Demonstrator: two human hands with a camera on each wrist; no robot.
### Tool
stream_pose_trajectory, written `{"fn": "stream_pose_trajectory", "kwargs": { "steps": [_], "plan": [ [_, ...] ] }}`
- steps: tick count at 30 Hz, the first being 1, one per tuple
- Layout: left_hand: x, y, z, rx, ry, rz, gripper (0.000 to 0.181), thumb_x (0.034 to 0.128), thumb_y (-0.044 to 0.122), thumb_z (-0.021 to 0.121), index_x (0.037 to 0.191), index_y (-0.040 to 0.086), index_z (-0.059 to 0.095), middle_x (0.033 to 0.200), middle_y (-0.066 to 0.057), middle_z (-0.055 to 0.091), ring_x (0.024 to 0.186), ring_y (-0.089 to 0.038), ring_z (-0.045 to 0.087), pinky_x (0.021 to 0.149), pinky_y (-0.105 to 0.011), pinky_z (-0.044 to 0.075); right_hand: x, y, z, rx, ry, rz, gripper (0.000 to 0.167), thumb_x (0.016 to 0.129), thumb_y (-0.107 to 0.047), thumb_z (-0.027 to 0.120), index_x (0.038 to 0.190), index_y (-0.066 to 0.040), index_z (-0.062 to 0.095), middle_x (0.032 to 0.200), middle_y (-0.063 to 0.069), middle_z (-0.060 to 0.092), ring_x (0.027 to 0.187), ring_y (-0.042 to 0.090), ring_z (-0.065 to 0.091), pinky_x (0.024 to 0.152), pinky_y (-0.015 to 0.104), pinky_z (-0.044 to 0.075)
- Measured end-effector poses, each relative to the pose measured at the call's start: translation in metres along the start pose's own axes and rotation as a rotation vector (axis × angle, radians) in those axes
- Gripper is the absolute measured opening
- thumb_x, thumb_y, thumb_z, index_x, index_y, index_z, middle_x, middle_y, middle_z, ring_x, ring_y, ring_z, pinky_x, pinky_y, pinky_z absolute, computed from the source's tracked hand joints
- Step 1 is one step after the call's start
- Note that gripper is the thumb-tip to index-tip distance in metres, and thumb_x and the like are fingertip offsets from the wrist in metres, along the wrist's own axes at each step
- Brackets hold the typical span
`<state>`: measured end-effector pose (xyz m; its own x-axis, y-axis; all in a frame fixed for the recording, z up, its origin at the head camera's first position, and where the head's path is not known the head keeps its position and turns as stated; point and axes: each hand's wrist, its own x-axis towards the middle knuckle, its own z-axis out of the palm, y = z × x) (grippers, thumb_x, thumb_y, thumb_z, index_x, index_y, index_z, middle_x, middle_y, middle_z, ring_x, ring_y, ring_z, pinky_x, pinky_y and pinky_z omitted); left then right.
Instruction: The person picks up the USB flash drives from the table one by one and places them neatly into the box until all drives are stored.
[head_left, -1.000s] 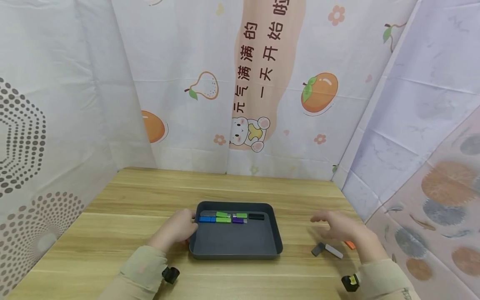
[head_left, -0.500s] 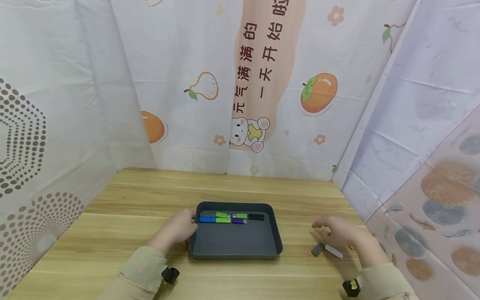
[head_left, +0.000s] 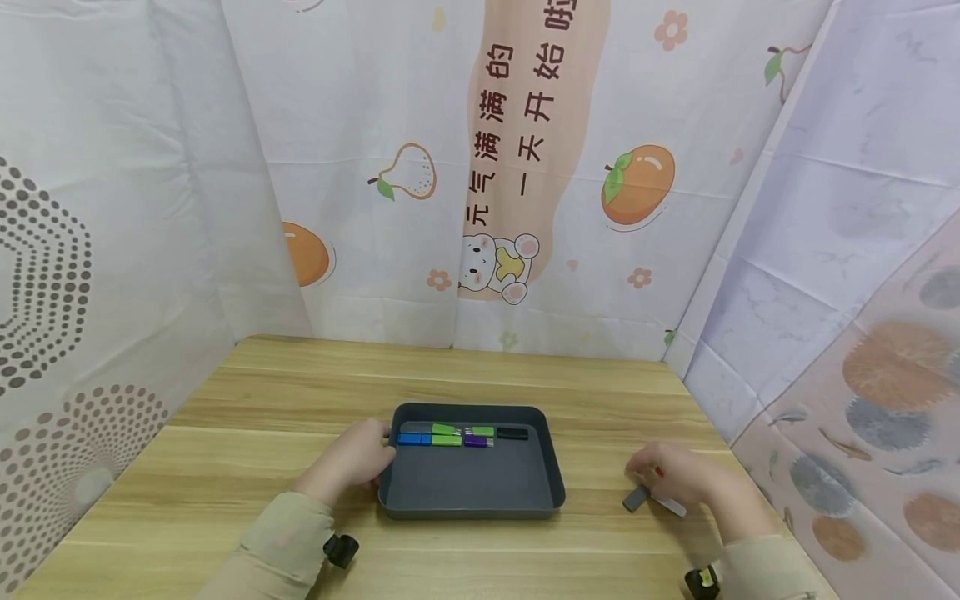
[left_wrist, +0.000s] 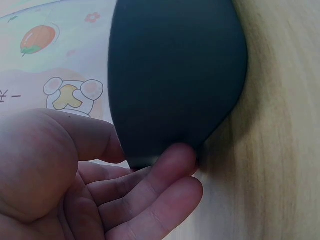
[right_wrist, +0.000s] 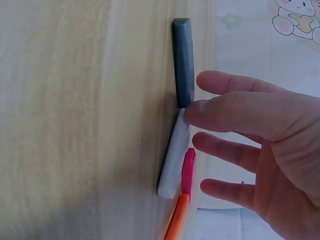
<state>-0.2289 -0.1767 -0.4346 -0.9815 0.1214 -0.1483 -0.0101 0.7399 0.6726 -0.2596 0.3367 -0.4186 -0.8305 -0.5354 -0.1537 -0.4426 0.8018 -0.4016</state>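
Observation:
A dark grey tray (head_left: 472,513) holds several USB sticks near its back wall: blue, green (head_left: 447,441), purple (head_left: 479,442) and black (head_left: 513,433). My left hand (head_left: 358,454) grips the tray's left wall, thumb and fingers round the rim in the left wrist view. Over the loose sticks at the right hovers my right hand (head_left: 678,473), fingers spread and apparently holding nothing. Beside its thumb in the right wrist view lie a dark grey stick (right_wrist: 183,62) and a white one (right_wrist: 173,157); a pink-red stick (right_wrist: 188,172) and an orange one (right_wrist: 177,217) lie beyond.
The wooden table (head_left: 315,367) extends around the tray. Behind it hangs a printed curtain (head_left: 352,275), with more patterned cloth at the left and right sides. A small black device (head_left: 341,550) is worn at my left wrist.
My right hand has lowered slightly toward the loose sticks, covering the orange one in the head view. The left hand and tray stay as they were.

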Motion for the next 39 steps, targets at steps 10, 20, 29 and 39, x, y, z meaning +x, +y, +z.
{"fn": "stream_pose_trajectory", "kwargs": {
  "steps": [10, 20, 29, 39],
  "plan": [
    [-0.001, 0.001, 0.000, 0.002, 0.003, 0.008, 0.040, 0.0944, 0.001, 0.056, 0.132, -0.011, 0.060, 0.066, -0.009, 0.062, 0.048, -0.019, 0.062, 0.044, -0.031, 0.053, 0.001, 0.004, 0.006, 0.010, -0.021, -0.045, 0.047, 0.067, 0.011, 0.073, 0.108, -0.012, 0.076, 0.110, 0.000, 0.068, 0.108, 0.036, 0.064, 0.091, 0.057, 0.052],
    [0.000, 0.001, 0.000, -0.005, 0.000, 0.006, 0.039, 0.0941, 0.001, 0.055, 0.131, -0.010, 0.061, 0.066, -0.009, 0.062, 0.049, -0.019, 0.062, 0.044, -0.031, 0.052, -0.002, -0.001, 0.009, 0.039, -0.021, -0.029, 0.042, 0.069, 0.010, 0.074, 0.103, -0.014, 0.076, 0.110, 0.001, 0.067, 0.108, 0.037, 0.063, 0.092, 0.061, 0.051],
    [0.001, 0.000, 0.000, -0.010, 0.000, 0.004, 0.043, 0.0938, 0.001, 0.055, 0.135, -0.010, 0.058, 0.066, -0.009, 0.062, 0.048, -0.019, 0.061, 0.043, -0.030, 0.052, 0.000, 0.000, 0.010, 0.005, 0.000, -0.059, 0.038, 0.068, 0.008, 0.077, 0.095, -0.019, 0.075, 0.105, -0.003, 0.068, 0.102, 0.030, 0.063, 0.088, 0.054, 0.053],
    [-0.002, 0.002, -0.001, -0.017, 0.005, 0.008, 0.041, 0.0939, 0.000, 0.055, 0.134, -0.010, 0.059, 0.068, -0.009, 0.062, 0.049, -0.019, 0.062, 0.044, -0.031, 0.052, 0.000, -0.001, 0.011, -0.009, 0.023, -0.059, 0.035, 0.069, 0.005, 0.077, 0.093, -0.021, 0.074, 0.102, -0.006, 0.067, 0.097, 0.023, 0.063, 0.085, 0.047, 0.053]
  ]
}}
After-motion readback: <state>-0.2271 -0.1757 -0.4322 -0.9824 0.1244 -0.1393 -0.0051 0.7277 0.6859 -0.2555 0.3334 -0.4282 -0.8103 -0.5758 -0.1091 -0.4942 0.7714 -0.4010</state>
